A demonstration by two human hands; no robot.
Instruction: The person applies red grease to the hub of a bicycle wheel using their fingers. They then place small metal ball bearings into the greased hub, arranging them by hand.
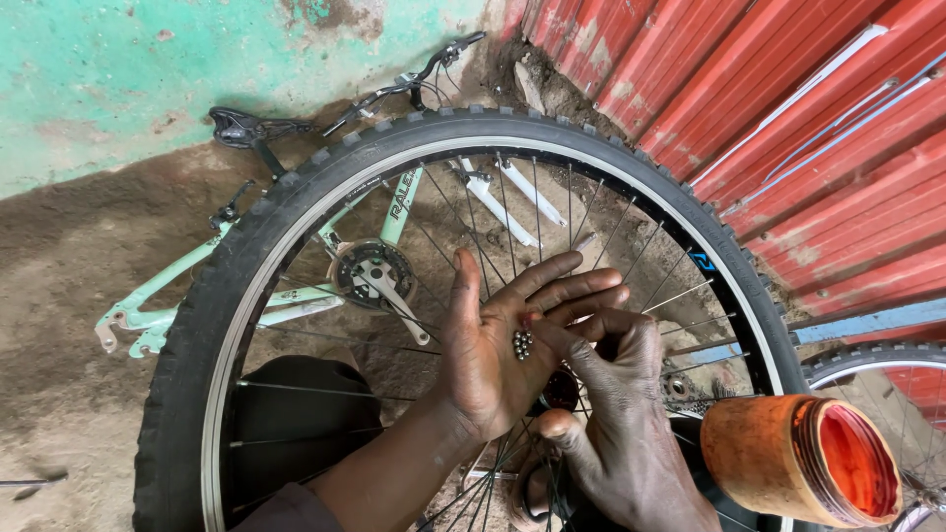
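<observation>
Nearby, grease jar (803, 458) beside hands (552, 365) over wheel (296, 197)

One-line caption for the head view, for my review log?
Open left hand cups small steel bearing balls while right hand picks at them, above a spoked black-tyred bicycle wheel.

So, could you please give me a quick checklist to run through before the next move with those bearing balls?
1. Steel bearing balls clustered in the open left hand: ok.
2. Left palm facing up so none roll off: ok.
3. Right hand fingertips at the balls, grip on one: cannot tell.
4. Wheel hub under the hands, seat clean: cannot tell.
5. Open orange grease tub near the right hand: ok.
6. Bicycle wheel steady: cannot tell.
</observation>
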